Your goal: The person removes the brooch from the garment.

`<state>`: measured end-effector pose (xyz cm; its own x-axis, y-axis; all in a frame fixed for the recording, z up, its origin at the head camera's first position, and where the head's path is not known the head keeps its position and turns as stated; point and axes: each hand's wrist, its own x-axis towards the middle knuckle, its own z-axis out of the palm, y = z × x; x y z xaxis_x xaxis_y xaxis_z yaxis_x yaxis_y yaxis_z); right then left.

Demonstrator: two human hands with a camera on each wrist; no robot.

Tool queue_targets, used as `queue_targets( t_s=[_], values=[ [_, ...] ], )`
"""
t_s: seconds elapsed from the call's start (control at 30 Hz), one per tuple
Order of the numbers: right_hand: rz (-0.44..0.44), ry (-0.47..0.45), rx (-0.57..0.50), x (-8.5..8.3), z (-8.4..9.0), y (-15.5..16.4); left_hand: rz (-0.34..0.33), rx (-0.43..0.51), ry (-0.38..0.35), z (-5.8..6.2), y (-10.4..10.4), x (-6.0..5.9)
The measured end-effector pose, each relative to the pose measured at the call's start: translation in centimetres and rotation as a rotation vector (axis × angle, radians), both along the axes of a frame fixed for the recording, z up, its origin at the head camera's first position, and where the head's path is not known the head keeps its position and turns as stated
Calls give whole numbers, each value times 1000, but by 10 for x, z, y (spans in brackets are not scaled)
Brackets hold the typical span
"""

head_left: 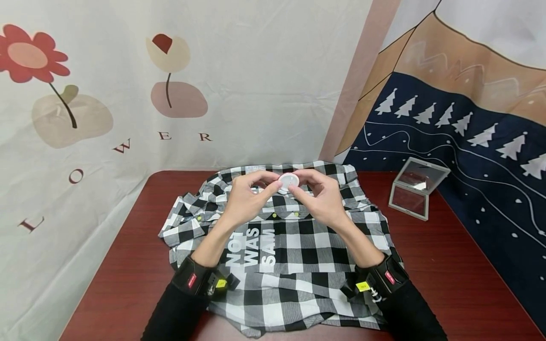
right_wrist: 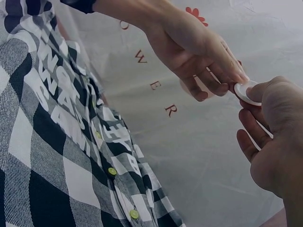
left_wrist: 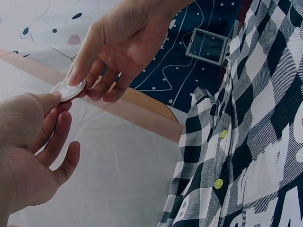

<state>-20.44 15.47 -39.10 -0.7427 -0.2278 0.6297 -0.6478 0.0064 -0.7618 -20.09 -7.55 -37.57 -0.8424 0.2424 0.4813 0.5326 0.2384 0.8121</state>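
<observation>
A small white round disc [head_left: 289, 180] is held up between both hands, over the upper part of a spread-out plaid shirt [head_left: 298, 241]. My left hand [head_left: 246, 199] pinches its left edge with thumb and fingers, while my right hand [head_left: 323, 199] pinches the right edge. In the left wrist view, the disc [left_wrist: 71, 90] has a pale face and a reddish rim or underside; its exact kind cannot be made out. The black-and-white shirt lies under both forearms, with yellow-green buttons [head_left: 275, 215] and white lettering [head_left: 251, 247] on it.
An opened two-panel case with clear windows [head_left: 418, 187] lies at the right on the dark red table [head_left: 128, 265]. Behind the table hangs a pale cloth printed with flowers [head_left: 264, 94]. A navy cloth with white trees [head_left: 460, 156] hangs along the right side.
</observation>
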Motion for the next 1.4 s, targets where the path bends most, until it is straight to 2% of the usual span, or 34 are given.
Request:
queue_targets(
  t_s=[0.93, 1.4],
  values=[
    [21, -33, -17, 1, 0, 3, -73, -14, 27, 0, 1, 0],
    [30, -70, -11, 2, 2, 4, -83, -14, 37, -2, 2, 0]
  ],
)
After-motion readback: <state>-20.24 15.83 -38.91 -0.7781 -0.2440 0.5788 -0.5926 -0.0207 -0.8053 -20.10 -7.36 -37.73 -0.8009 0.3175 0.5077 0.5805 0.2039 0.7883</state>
